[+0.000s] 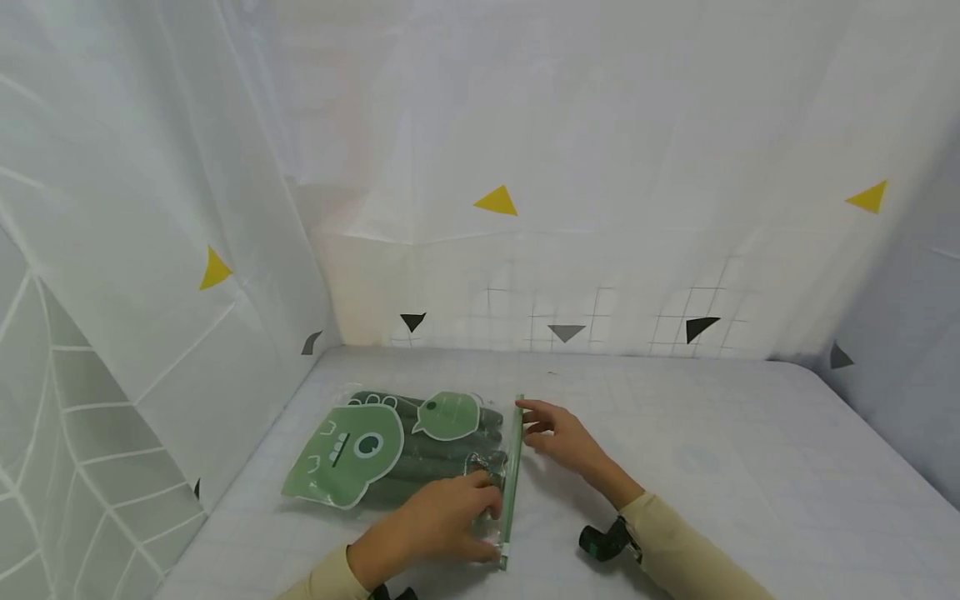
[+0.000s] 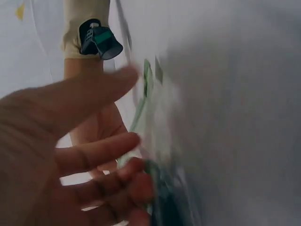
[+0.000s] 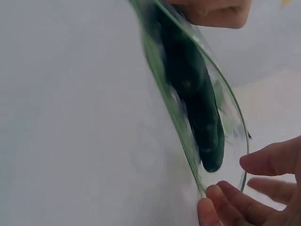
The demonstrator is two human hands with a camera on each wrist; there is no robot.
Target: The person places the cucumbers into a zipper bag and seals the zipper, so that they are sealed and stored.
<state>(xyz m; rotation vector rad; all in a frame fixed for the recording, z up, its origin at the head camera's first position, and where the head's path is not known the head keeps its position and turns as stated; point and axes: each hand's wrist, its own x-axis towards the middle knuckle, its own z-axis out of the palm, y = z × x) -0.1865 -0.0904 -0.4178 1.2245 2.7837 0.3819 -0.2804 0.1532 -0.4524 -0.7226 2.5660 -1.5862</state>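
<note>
A clear zip bag (image 1: 348, 462) printed with a green cartoon monster lies on the table, with several dark green cucumbers (image 3: 204, 117) inside. Its green zip strip (image 1: 512, 479) runs along the right edge, and the right wrist view shows the mouth gaping. My left hand (image 1: 435, 525) reaches over the near corner, thumb tip close to the white slider (image 1: 505, 550). Its thumb and fingers stand apart in the left wrist view. At the strip's far end is my right hand (image 1: 562, 442), loosely bent, thumb and fingertips spread at the two rims of the mouth.
White cloth covers the table (image 1: 712, 467). A pale sheet (image 1: 615, 125) with yellow and dark triangles hangs behind, and another sheet (image 1: 112, 292) hangs at the left. Dark wrist cameras (image 1: 603, 542) are strapped on both wrists.
</note>
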